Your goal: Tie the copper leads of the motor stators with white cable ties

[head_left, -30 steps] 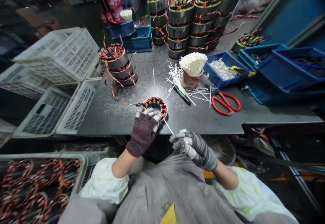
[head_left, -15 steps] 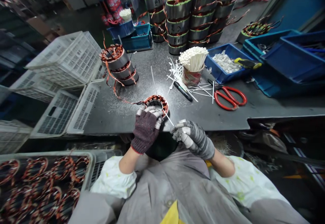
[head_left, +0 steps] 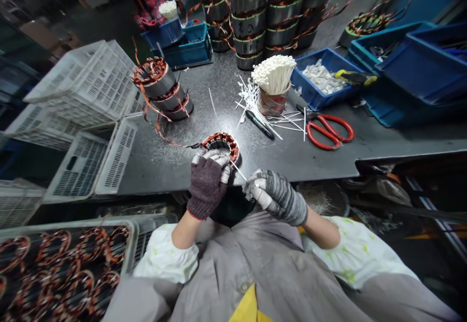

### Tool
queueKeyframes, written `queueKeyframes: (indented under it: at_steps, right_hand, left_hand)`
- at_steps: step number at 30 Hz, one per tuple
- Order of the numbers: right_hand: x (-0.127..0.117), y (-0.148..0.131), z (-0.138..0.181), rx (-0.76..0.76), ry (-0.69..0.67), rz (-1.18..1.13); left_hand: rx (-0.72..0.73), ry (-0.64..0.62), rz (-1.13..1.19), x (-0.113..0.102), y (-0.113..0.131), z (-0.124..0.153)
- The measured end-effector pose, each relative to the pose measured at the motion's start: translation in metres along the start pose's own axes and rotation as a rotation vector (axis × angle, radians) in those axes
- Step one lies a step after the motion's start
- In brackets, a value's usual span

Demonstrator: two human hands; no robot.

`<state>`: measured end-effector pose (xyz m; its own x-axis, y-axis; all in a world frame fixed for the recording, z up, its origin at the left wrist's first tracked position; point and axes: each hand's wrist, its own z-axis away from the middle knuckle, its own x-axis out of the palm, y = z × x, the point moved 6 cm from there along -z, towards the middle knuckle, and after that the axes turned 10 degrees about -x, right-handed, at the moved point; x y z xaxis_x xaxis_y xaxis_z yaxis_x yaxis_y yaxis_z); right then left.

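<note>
A motor stator (head_left: 223,143) with copper windings lies on the dark worktable (head_left: 292,159) near its front edge. My left hand (head_left: 207,181), in a dark knit glove, grips the stator's near rim with curled fingers. My right hand (head_left: 272,194), in a grey striped glove, is closed in a pinch on the end of a white cable tie (head_left: 239,170). The tie runs from that hand up to the stator. A long copper lead (head_left: 171,139) trails left from the stator.
A cup of white cable ties (head_left: 273,86), loose ties, a black pen (head_left: 260,124) and red scissors (head_left: 328,130) lie behind. Stacked stators (head_left: 164,88) stand left and at the back (head_left: 255,15). Blue bins (head_left: 401,69) sit right, white crates (head_left: 83,117) left, a stator-filled crate (head_left: 54,263) below.
My right hand has drawn slightly closer to the stator with the tie. My left hand stays on the stator's rim. The camera has shifted a little.
</note>
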<state>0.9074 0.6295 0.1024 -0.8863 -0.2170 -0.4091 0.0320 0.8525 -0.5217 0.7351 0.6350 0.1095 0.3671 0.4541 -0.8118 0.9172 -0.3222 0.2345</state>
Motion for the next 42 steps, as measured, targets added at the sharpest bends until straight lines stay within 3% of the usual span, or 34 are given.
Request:
queueKeyframes:
  at_steps: [5,14,19,23,27,32,35,38,42]
  right_hand:
    - [-0.001,-0.003,0.008,0.092,-0.039,-0.031]
    - [-0.006,-0.003,0.004,0.106,-0.04,-0.053]
    - [0.002,0.001,0.004,0.083,-0.112,-0.039]
    - [0.015,0.016,-0.002,0.088,-0.065,-0.074]
    - [0.028,0.037,-0.005,0.109,0.02,-0.145]
    - [0.029,0.042,0.005,0.162,0.093,-0.201]
    - [0.029,0.046,0.005,0.295,0.176,-0.364]
    - [0.037,0.059,0.005,0.566,0.29,-0.597]
    - [0.039,0.067,0.006,0.781,0.367,-0.649]
  left_hand:
    - [-0.012,-0.015,0.01,0.001,-0.001,-0.001]
    - [-0.035,-0.054,0.019,0.004,-0.004,-0.001]
    - [-0.009,-0.034,-0.006,0.003,-0.003,0.0]
    - [0.018,0.016,0.011,0.002,-0.002,0.001]
    - [-0.064,0.023,0.016,0.004,-0.007,0.004]
    - [-0.304,0.081,0.077,0.002,-0.016,0.004]
    - [-0.303,0.096,0.132,0.001,-0.011,0.001]
    - [-0.293,0.126,0.137,-0.001,-0.007,-0.001]
    - [-0.345,0.152,0.131,-0.005,-0.007,-0.003]
